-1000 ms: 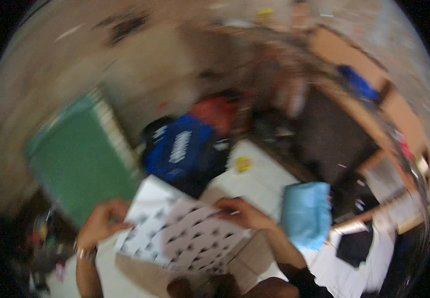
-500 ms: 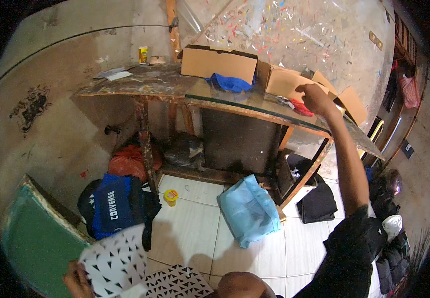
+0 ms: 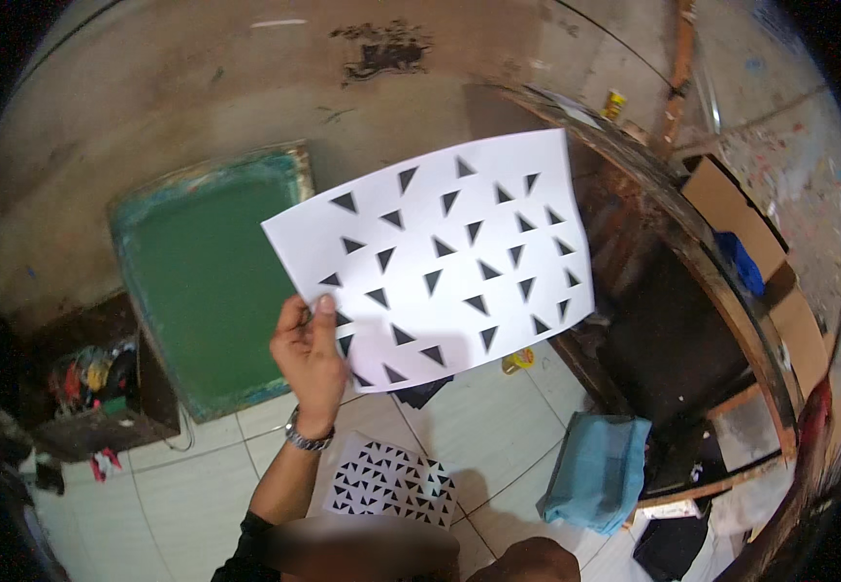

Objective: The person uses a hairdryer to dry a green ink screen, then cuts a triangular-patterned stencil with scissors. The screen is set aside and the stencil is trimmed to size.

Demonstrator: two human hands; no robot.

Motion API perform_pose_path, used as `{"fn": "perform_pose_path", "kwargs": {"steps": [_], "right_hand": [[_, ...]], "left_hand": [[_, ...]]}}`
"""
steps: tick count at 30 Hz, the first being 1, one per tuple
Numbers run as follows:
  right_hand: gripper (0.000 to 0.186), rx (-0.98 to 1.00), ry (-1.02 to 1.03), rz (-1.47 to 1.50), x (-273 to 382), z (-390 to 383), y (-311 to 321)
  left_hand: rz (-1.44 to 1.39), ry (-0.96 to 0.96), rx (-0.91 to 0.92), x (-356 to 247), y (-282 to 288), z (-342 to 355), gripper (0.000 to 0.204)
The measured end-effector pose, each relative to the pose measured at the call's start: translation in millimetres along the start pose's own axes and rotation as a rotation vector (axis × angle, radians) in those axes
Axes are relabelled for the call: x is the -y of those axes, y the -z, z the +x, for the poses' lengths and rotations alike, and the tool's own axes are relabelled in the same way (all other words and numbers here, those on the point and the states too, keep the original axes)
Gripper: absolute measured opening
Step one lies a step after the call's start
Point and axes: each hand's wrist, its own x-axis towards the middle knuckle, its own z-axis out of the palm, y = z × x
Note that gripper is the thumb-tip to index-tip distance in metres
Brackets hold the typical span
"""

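Note:
My left hand (image 3: 312,354), with a metal watch on its wrist, pinches the lower left corner of a white paper sheet (image 3: 459,267) printed with black triangles. The sheet is held up in the middle of the view, bowed slightly. Below it, close to my legs, lies a second white sheet (image 3: 386,480) with smaller, denser triangles. At the far right rim, beside the table, is a dark, blurred shape that looks like my right forearm (image 3: 804,461); the fingers of that hand cannot be made out.
A green framed screen (image 3: 207,291) leans against the wall at left, beside a wooden box (image 3: 100,417) of odds and ends. A worn wooden table (image 3: 721,262) at right bears cardboard boxes (image 3: 731,213) and blue cloth (image 3: 739,262). A light blue bag (image 3: 595,470) and yellow cup (image 3: 517,360) are on the tiles.
The view has swung left. My left hand has raised the triangle sheet from low at the left to the middle. My right arm, formerly reaching over the table, now shows only at the right rim.

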Motion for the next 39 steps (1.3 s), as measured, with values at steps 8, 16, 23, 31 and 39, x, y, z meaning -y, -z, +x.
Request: {"fn": "perform_pose_path", "kwargs": {"steps": [8, 16, 23, 31, 39], "right_hand": [[0.071, 1.104, -0.266, 0.643, 24, -200, -401], [0.058, 1.168, 0.185, 0.572, 125, -200, -489], [0.052, 1.202, 0.106, 0.62, 138, -192, -488], [0.053, 1.157, 0.154, 0.616, 143, -188, -486], [0.048, 1.108, 0.197, 0.576, 142, -190, -484]], "left_hand": [[0.125, -0.193, -0.197, -50, -6, -4, 0.021], [0.195, -0.301, -0.234, -68, 8, -18, 0.02], [0.233, -0.36, -0.228, -67, 1, -24, 0.016], [0.22, -0.314, -0.22, -70, 3, -28, 0.019], [0.272, -0.338, -0.219, -74, 6, -25, 0.021]]}}
